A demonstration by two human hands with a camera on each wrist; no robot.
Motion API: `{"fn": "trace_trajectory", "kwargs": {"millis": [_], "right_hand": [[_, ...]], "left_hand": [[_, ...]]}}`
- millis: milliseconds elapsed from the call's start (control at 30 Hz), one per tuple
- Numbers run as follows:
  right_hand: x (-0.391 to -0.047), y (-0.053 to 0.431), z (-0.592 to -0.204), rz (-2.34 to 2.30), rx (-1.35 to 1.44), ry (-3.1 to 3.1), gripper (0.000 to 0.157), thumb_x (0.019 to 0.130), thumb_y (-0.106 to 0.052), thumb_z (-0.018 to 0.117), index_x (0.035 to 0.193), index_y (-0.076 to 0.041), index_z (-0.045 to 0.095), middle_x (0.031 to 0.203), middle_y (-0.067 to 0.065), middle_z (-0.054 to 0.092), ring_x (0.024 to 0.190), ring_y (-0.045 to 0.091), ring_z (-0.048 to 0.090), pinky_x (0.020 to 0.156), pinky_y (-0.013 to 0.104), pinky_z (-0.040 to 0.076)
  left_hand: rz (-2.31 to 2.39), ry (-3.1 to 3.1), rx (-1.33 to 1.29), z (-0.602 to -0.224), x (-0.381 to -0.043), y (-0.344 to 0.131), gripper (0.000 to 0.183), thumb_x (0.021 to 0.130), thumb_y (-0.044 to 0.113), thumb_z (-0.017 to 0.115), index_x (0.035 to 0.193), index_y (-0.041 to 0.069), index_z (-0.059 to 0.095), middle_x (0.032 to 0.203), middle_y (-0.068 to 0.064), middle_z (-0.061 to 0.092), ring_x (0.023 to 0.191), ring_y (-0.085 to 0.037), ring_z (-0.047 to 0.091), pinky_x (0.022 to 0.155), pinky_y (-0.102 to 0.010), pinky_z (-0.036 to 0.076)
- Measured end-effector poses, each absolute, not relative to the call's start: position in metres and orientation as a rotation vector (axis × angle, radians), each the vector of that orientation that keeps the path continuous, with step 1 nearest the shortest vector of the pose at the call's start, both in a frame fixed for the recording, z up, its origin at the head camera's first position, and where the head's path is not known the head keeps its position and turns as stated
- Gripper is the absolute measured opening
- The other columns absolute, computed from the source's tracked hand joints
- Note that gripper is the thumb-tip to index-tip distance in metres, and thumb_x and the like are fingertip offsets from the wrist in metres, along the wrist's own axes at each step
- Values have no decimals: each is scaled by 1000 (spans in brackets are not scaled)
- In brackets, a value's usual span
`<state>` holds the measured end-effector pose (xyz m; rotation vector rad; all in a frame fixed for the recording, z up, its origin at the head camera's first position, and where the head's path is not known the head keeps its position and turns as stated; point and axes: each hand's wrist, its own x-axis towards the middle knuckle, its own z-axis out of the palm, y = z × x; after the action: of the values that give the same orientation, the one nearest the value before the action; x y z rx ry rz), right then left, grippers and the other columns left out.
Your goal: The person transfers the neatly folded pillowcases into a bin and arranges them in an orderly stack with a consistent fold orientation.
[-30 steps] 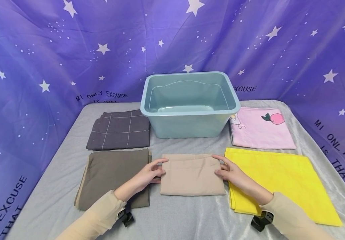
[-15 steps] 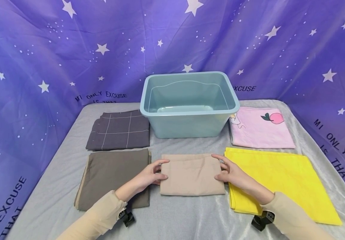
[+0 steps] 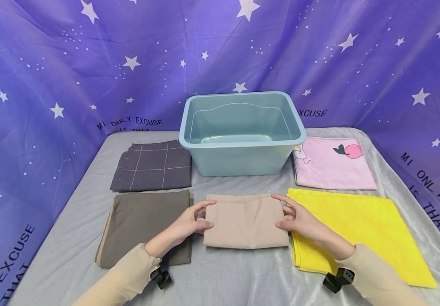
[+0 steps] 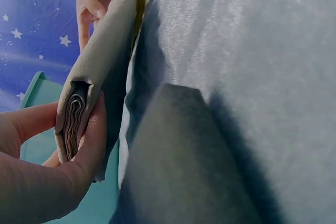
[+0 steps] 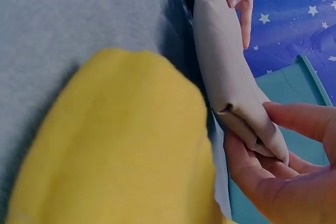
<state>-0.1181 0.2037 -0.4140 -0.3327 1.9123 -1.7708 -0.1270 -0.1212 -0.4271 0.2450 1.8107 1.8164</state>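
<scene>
A folded beige cloth lies between my two hands in the middle foreground. My left hand pinches its left end, thumb on the near face and fingers at the top edge and behind. At the opposite end my right hand grips it the same way. In the left wrist view the end of the cloth shows several layers tucked inside an outer fold. The right wrist view has the cloth as a thick roll-like bundle, close over the grey table cover.
Behind the cloth stands a blue-green plastic tub. Folded cloths lie around: dark checked and brown on the left, pink with a peach print and yellow on the right. A purple star-patterned curtain hangs behind.
Both thumbs have come onto the front of the beige cloth. The cloth has risen slightly and its face has smoothed a little, while my right hand has shifted slightly to the right.
</scene>
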Motion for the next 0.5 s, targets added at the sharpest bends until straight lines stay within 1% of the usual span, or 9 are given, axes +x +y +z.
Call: {"fn": "trace_trajectory", "kwargs": {"millis": [100, 300, 500], "right_hand": [[-119, 203, -411, -1769, -344, 1926, 77, 79, 3, 59, 141, -5, 14, 127, 33, 37, 81, 14, 59, 75, 28, 48], [-120, 203, -403, -1758, -346, 1961, 76, 78, 3, 60, 140, -3, 15, 126, 33, 38, 86, 15, 60, 75, 30, 49], [-120, 205, -395, -1752, -354, 1978, 76, 79, 0, 61, 140, -6, 17, 127, 31, 38, 90, 17, 60, 77, 30, 49]], "left_hand": [[1827, 1817, 255, -424, -127, -122, 61, 79, -5, 57, 134, 4, 32, 117, -21, 49, 83, -16, 60, 66, -32, 51], [1866, 1814, 282, -419, -126, -122, 61, 78, -5, 58, 134, 2, 33, 116, -21, 50, 80, -15, 60, 65, -31, 51], [1871, 1837, 302, -412, -127, -123, 61, 77, -4, 59, 133, 3, 34, 116, -20, 50, 78, -13, 60, 65, -31, 51]]}}
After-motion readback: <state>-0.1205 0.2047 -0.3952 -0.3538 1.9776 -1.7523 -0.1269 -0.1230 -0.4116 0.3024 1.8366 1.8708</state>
